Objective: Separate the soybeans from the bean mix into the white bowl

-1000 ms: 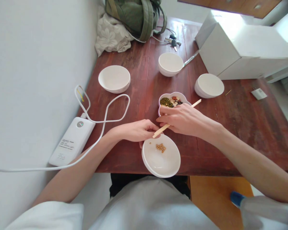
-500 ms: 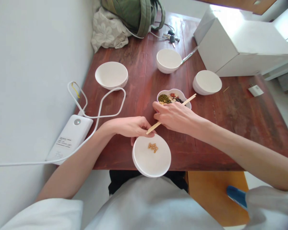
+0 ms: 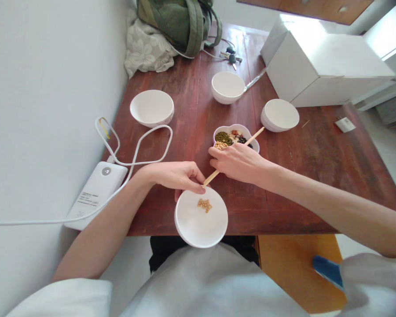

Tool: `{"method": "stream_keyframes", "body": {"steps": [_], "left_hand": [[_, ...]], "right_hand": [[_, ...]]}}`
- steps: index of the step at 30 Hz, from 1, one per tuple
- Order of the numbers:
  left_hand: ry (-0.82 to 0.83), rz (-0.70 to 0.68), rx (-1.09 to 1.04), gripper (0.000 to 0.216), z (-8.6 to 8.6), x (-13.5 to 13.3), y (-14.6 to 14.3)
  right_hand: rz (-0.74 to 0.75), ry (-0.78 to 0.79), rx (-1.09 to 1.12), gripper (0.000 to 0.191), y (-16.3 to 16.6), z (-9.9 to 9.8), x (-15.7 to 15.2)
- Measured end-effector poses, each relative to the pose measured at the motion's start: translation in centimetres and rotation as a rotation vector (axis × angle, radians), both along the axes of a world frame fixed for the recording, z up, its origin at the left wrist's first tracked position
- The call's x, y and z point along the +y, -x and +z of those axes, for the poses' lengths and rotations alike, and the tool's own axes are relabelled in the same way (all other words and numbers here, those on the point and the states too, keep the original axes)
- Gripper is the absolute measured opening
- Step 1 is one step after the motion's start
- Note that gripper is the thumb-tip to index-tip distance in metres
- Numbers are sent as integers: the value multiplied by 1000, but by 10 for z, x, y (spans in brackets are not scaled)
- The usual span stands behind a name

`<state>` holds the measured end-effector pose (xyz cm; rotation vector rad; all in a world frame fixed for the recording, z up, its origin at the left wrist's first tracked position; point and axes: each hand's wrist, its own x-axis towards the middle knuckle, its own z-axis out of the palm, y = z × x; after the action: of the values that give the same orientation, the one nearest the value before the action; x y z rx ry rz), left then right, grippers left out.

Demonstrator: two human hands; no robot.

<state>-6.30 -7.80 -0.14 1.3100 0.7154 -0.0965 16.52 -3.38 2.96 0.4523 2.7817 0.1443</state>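
Observation:
My left hand (image 3: 174, 175) grips the far rim of a white bowl (image 3: 194, 224) that overhangs the table's near edge. A small heap of yellow beans (image 3: 204, 205) lies in that bowl. My right hand (image 3: 239, 162) is closed on wooden chopsticks (image 3: 255, 134). Their tips point down-left and hover at the bowl's rim, beside my left fingers. Just behind my right hand stands a flower-shaped bowl (image 3: 247, 130) of mixed green, yellow, red and black beans.
On the red-brown wooden table (image 3: 317, 167) stand three more white bowls (image 3: 152, 107) (image 3: 227, 86) (image 3: 280, 115). A white power bank (image 3: 94, 193) with a looped cable lies at the left edge. A white box (image 3: 320, 66), keys (image 3: 230, 56) and a green backpack (image 3: 178, 20) sit at the back.
The bowl with yellow beans has slid toward me and left, further over the table's edge. My right hand and the chopsticks followed slightly left; the grip is unchanged.

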Motion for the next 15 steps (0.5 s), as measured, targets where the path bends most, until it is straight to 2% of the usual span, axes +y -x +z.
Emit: {"method": "stream_keyframes", "body": {"steps": [4,7,10,13,15], "left_hand": [[-45,37,-18,36,-3,1,-1],[-130,91,-51,36,-7,1,-3],[-175,172,-81,36,-11,1,-7],[-197,257,-130,36,-13,1,-12],[-195,315,-152,38,-13,0,-15]], "right_hand": [[-3,41,108,23,-7,10,-1],[-85,33,306,25,-17,24,-9],[-53,98,468,28,-26,36,-19],[-13,135,568,26,-38,40,-23],[-97,139,648,27,-48,37,-20]]}}
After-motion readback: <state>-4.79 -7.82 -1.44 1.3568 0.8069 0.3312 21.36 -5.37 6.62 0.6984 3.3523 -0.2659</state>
